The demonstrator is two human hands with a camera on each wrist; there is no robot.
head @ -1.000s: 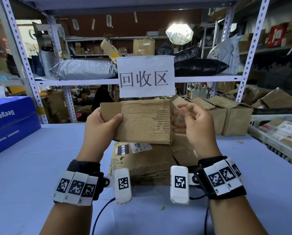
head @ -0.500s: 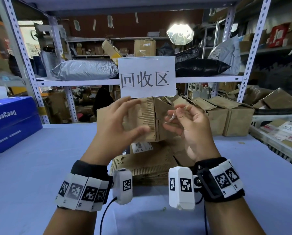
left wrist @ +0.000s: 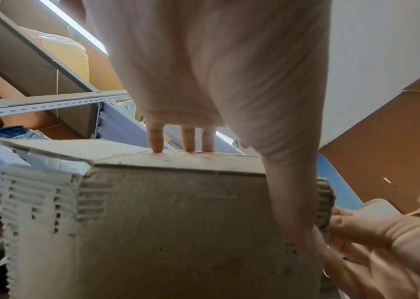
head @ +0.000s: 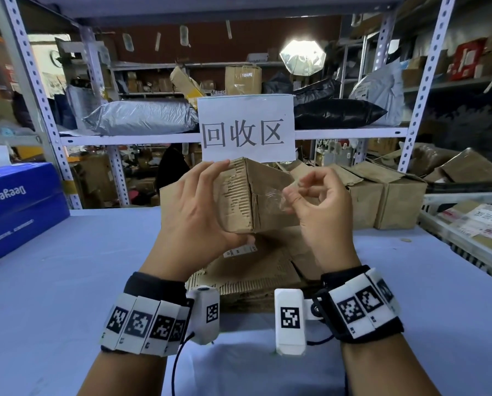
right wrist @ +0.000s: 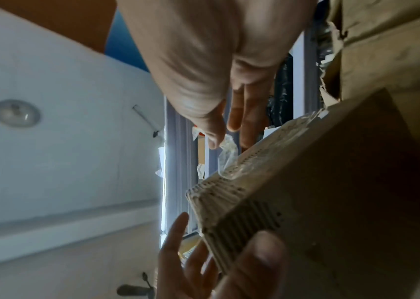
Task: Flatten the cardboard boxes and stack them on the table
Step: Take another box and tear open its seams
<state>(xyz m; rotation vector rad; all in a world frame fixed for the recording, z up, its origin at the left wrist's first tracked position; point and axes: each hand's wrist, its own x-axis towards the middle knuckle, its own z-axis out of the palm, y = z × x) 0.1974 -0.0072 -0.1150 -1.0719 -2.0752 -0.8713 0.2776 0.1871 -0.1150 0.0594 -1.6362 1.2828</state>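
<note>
A worn, torn cardboard box [head: 256, 195] is being held above the flattened stack [head: 250, 272] by the left hand [head: 199, 212]; clear tape [head: 276, 197] is being pinched by the right hand [head: 322, 212]

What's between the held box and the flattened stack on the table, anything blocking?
Nothing visible. The box, held by the left hand, hangs right above the flattened stack. But clear tape, pinched by the right hand, is still attached; box unflattened.

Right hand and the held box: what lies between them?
A strip of clear tape runs from the right hand's pinching fingertips to the box edge. The right wrist view shows it best. The left hand holds the box.
</note>
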